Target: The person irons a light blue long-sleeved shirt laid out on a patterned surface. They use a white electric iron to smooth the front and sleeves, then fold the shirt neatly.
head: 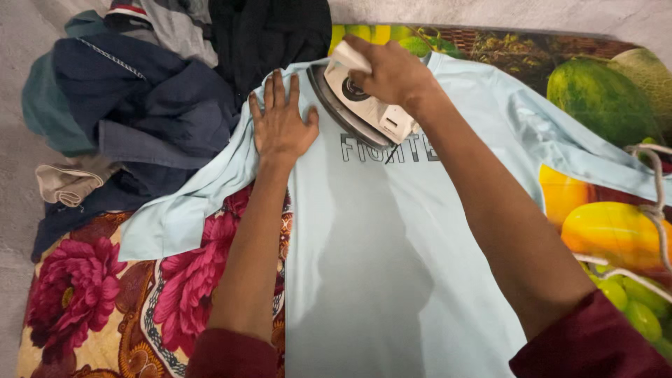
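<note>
We see a white electric iron (364, 105) resting sole-down on the chest of a pale blue long-sleeved shirt (378, 245), just above a line of dark lettering. The right hand (388, 70) is closed around the iron's handle, fingers wrapped over the top. Just beside the iron, the left hand (281, 124) lies flat and fully open on the shirt's shoulder, fingers spread, gripping nothing and only pressing the cloth down. Both forearms end in dark red sleeves (591, 336) at the near edge.

The shirt is spread out beneath both hands, one sleeve running away to the left of the left hand, the other stretching off to the right of the right arm. Under the shirt we see a floral cloth (91, 294) below the left arm and a fruit-printed cloth (609, 91) beyond the right arm. Past the left hand, a heap of dark clothes (154, 91) is piled up. A pale cord (656, 203) loops to the right of the right arm.
</note>
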